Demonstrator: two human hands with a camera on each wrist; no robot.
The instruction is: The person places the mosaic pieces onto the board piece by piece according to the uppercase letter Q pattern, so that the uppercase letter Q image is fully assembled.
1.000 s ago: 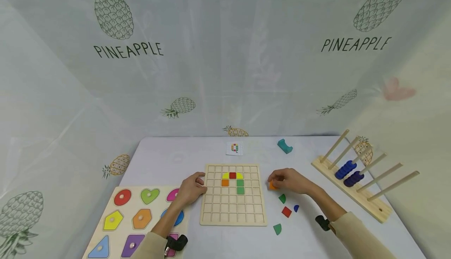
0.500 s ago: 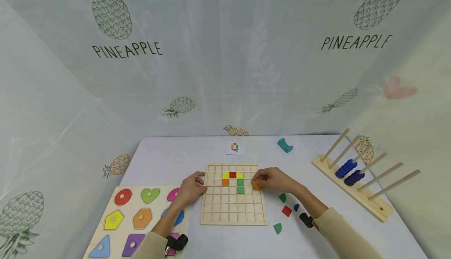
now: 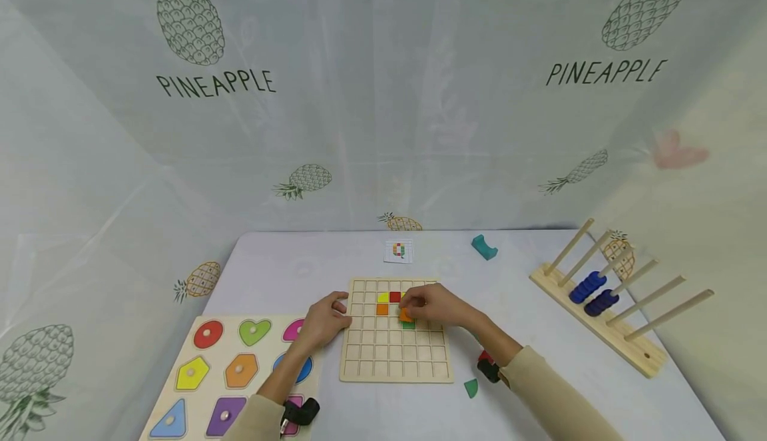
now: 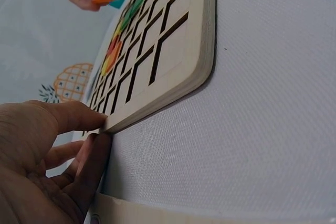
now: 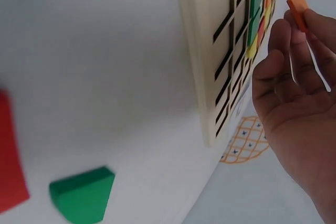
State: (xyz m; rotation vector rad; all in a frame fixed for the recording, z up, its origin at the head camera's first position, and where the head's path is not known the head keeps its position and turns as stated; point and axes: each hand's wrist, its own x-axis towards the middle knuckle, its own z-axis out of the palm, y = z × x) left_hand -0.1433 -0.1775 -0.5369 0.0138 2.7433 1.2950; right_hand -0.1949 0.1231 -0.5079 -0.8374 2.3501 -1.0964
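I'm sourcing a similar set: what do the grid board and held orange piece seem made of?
Grid board: probably plywood, pale, smooth, with faint layered lines along its edge. Orange piece: perhaps painted wood, matte, evenly coloured; no grain shows, so plastic is possible.

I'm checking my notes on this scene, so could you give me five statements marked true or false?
1. The right hand holds an orange piece. True.
2. The left hand holds a red piece. False: it touches the left edge of the board.
3. The card lies on the table, beyond the board. True.
4. The beads on the rack are red. False: they are shades of blue.
5. The teal block lies off the board. True.
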